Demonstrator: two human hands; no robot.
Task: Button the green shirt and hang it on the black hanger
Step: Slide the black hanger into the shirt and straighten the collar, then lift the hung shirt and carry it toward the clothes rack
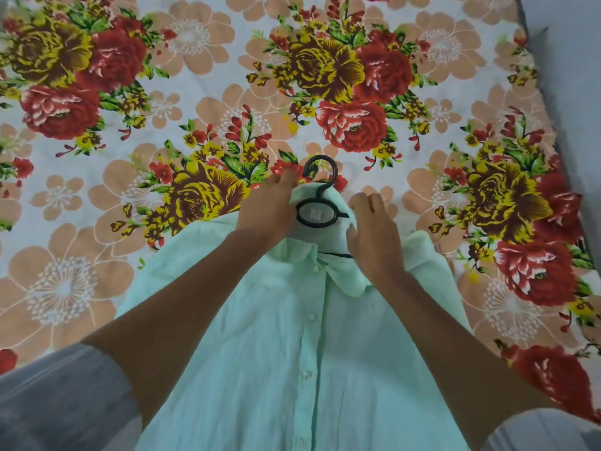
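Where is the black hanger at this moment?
In the head view, the black hanger sits centre frame at the green shirt's collar, between the left hand and right hand, its hook lying over the floral bedsheet.

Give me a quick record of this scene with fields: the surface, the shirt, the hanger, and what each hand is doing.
surface: floral bedsheet
shirt: green shirt, lying front up, buttons down the front fastened
hanger: black hanger, inside the neck of the shirt, hook sticking out past the collar
left hand: left hand holds the collar fabric left of the hanger
right hand: right hand rests on the collar at the right, fingers relaxed
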